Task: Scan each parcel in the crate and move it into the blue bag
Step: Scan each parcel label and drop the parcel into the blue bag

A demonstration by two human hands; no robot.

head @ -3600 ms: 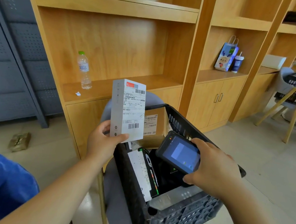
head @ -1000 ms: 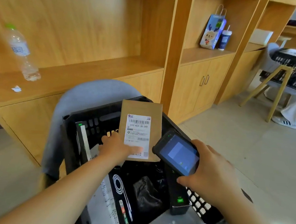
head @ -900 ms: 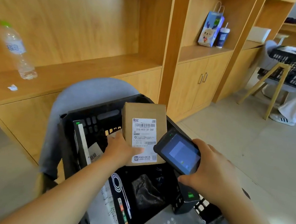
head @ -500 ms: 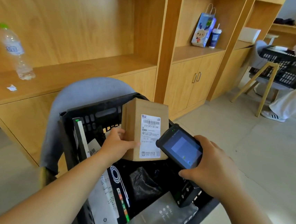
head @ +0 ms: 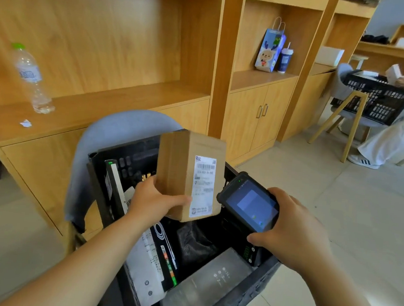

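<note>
The cardboard parcel point(head: 177, 165) stands upright in the air over the back half of the black crate point(head: 98, 192), with its white label point(head: 202, 185) facing the camera. The left hand point(head: 153, 198) grips it at the lower left corner, with the thumb laid across the front face and the fingers round the side. The scanner point(head: 250, 204) sits just beside the parcel's right edge, its screen lit. Whether the two touch cannot be told. The right hand point(head: 294, 233) is curled round the scanner's body from the right.

The crate rests on a grey chair point(head: 113, 139), whose back rises right behind it, and a wooden shelf unit point(head: 127, 96) stands close beyond. Open floor point(head: 338, 215) lies to the right. Below the hands, inside the crate, a white flat parcel point(head: 145, 266) leans on the left, a black bagged parcel point(head: 194, 243) lies in the middle, and a grey parcel point(head: 203, 283) lies at the near wall.
</note>
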